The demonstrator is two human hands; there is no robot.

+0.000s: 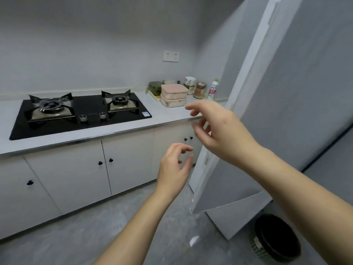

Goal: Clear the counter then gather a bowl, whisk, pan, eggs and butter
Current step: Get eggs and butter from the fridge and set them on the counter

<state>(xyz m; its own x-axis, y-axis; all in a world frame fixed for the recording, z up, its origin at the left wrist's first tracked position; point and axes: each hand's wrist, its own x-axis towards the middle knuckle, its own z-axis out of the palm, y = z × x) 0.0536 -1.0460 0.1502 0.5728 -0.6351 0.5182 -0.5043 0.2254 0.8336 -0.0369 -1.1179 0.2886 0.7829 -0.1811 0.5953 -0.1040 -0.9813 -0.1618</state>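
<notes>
My right hand (215, 129) hovers in the air in front of the edge of the white fridge door (225, 180), fingers loosely spread, holding nothing. Lower down, my left hand (174, 169) is raised before the cabinet fronts, fingers relaxed and slightly curled, also holding nothing. The white counter (164, 113) carries two stacked pink lidded boxes (173, 94), a green container (155, 88), a white cup (189, 82), a glass jar (199, 90) and a white bottle (213, 88) at its far right end. No bowl, whisk, pan, eggs or butter show.
A black two-burner gas hob (80, 111) is set into the counter on the left. White cabinet doors (76, 175) with black knobs run beneath. The fridge body (305, 92) fills the right side. A black bin (277, 240) stands on the grey floor at lower right.
</notes>
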